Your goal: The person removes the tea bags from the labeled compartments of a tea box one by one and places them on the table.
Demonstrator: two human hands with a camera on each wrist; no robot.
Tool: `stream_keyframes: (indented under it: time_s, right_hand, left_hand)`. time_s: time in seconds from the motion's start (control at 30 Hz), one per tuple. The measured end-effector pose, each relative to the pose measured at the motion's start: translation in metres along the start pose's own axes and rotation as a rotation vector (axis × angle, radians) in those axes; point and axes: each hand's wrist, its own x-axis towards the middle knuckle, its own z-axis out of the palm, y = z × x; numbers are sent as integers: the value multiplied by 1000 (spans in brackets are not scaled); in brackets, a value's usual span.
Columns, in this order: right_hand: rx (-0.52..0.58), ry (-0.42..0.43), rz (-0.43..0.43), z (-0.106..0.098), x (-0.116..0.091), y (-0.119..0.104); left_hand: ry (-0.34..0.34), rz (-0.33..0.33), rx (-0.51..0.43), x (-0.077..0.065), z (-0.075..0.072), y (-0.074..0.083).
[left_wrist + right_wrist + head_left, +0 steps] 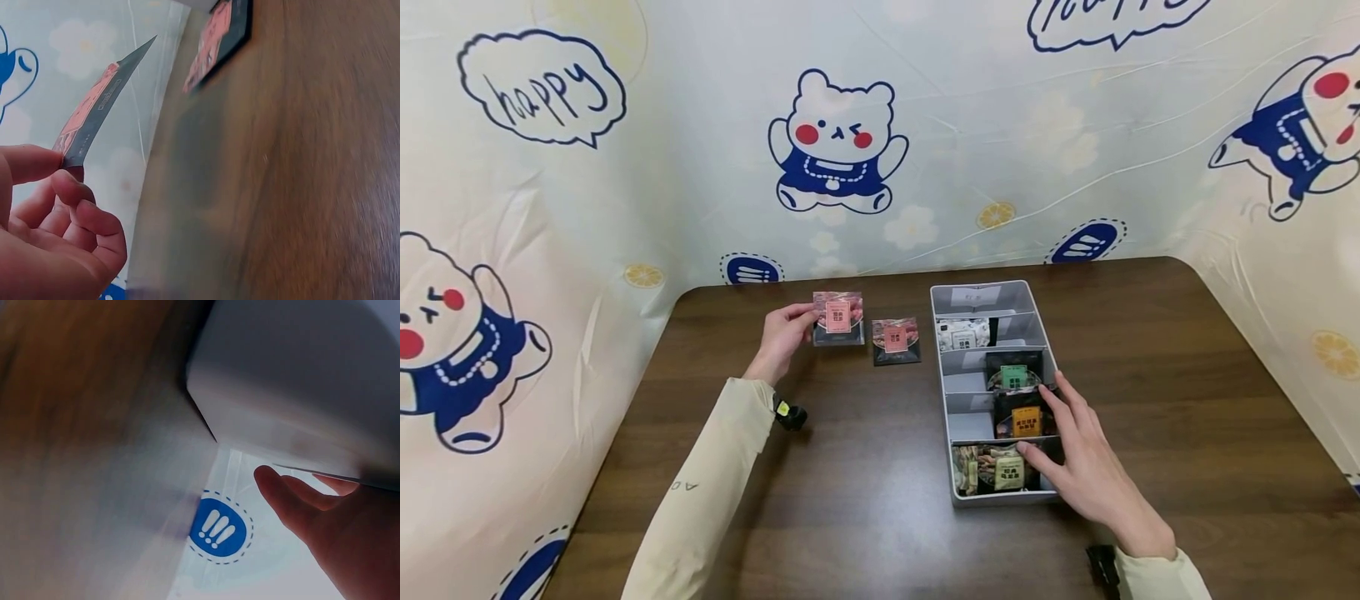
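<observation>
My left hand [781, 340] pinches a square pink-and-black tea sachet [838, 319] by its left edge; in the left wrist view that sachet [94, 112] is seen nearly edge-on, raised off the table. A second matching sachet [896, 341] lies flat on the wood just to its right. On the right stands a grey divided box [946, 492]. Against its right side is my right hand [1093, 467], fingers extended along the rim and thumb over the nearest compartment. The right wrist view shows the box wall [275, 419] beside those fingers.
Inside the box are a white sachet [964, 334], a green-labelled one [1013, 372], an orange-labelled one [1021, 417], and yellow-green-labelled sachets [1009, 471] in front. A patterned cloth [970, 167] hangs behind the brown table [865, 467].
</observation>
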Motion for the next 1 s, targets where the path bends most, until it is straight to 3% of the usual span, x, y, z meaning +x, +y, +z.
stream_keyframes:
  time_s: [0.33,0.57,0.8,1.0]
  right_hand:
    - [-1,0,3,0,0,0]
    - [-5,3,5,0,0,0]
    - [-4,3,7,0,0,0]
    - [-1,5,6,0,0,1]
  left_hand:
    - [-19,-17,70,1,-16,-15]
    - [-19,33,91,0,-17,-20]
    - [-21,-30,151,4,-19,-27]
    - [-25,-38,167,7,-19,-31]
